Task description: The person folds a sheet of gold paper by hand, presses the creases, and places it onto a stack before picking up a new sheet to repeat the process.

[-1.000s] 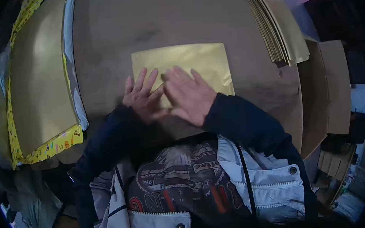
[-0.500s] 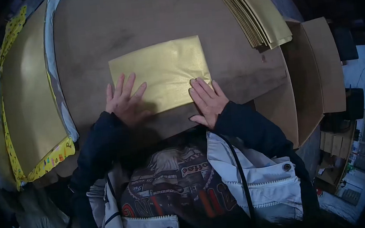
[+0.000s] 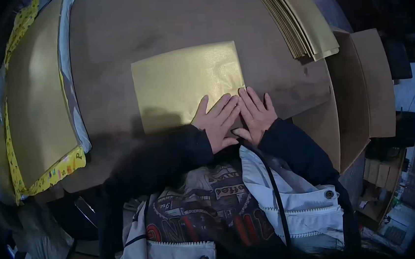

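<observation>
A gold sheet (image 3: 183, 77), seemingly folded, lies flat on the brown work surface (image 3: 105, 35) in front of me. My left hand (image 3: 216, 121) rests over the sheet's lower right part, fingers spread and palm down. Beside it my right hand (image 3: 256, 115) lies with its fingers stretched out at the sheet's lower right corner. The fingertips of both hands are close together. Neither hand holds anything. Slight creases show in the sheet above my hands.
At the upper right stands a stack of folded gold sheets (image 3: 309, 22). An open cardboard box (image 3: 348, 102) is at the right edge. On the left lies large gold material (image 3: 36, 95) in yellow printed wrapping (image 3: 62, 166). Shelving (image 3: 382, 176) is at the lower right.
My left hand has moved right across the sheet, from its lower left to beside my right hand. The creases near the right edge look flatter. The whole view has shifted slightly.
</observation>
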Available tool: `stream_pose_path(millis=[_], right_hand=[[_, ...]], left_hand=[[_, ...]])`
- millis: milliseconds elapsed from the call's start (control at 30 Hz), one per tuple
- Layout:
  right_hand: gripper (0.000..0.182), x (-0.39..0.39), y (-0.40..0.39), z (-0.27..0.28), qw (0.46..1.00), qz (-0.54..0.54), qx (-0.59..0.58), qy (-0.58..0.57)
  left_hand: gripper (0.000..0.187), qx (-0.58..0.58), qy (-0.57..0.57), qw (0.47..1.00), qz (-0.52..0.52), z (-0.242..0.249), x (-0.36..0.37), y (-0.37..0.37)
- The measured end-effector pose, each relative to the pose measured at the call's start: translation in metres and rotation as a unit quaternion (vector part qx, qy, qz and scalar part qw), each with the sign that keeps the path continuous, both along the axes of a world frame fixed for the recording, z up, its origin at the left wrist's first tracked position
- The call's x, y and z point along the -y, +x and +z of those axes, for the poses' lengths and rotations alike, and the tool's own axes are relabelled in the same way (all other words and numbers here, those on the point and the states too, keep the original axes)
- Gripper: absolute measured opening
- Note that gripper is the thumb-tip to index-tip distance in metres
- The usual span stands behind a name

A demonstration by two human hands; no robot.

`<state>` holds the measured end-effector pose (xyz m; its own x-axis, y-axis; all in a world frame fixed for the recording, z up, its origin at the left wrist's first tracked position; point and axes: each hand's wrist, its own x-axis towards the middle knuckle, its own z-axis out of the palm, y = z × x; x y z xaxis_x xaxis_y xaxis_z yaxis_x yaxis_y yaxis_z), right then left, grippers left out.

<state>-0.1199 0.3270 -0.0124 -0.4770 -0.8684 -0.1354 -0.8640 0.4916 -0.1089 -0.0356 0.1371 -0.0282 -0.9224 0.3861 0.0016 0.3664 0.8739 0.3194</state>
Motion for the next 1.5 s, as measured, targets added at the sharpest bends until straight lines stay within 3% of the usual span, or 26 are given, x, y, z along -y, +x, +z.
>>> stream_pose_path(millis=[200,400,567,667,833,1033,1200,1267,1400,1500], right_hand=[[0.083,-0.002,0.0,-0.007,1.0,-0.005,0.007,-0.009],[0.081,0.008,0.005,0.002,1.0,-0.006,-0.017,0.015],[0.079,0.067,0.037,-0.018,0.978,0.156,0.079,-0.112],[0.078,0.084,0.043,-0.015,0.975,0.165,0.089,-0.121],[0.082,0.034,0.025,-0.007,0.989,0.08,0.082,-0.091],[0.084,-0.014,0.012,0.005,1.0,0.004,0.018,0.024],[0.07,-0.01,0.007,0.003,0.999,-0.004,-0.024,-0.037],[0.063,-0.007,0.003,0.004,0.998,-0.006,-0.026,-0.051],[0.036,0.005,-0.01,0.007,0.984,0.021,-0.089,-0.15],[0.033,0.007,-0.024,0.001,0.984,0.046,-0.093,-0.146]], left_hand=[[0.084,-0.023,-0.02,0.999,0.033,-0.006,0.045,0.042],[0.083,0.102,-0.115,0.981,0.115,0.023,0.088,0.085],[0.081,0.091,-0.115,0.981,0.129,0.022,0.09,0.091],[0.079,0.075,-0.114,0.983,0.125,0.027,0.09,0.09],[0.071,0.05,-0.127,0.984,0.113,0.026,0.095,0.088],[0.054,-0.006,-0.173,0.982,0.079,0.032,0.101,0.083],[0.043,-0.043,-0.151,0.985,0.071,0.034,0.107,0.08],[0.039,-0.046,-0.09,0.991,0.089,0.031,0.109,0.077],[0.034,-0.136,-0.063,0.986,0.068,0.028,0.115,0.066],[0.019,-0.06,0.023,0.991,0.114,0.046,0.122,0.058]])
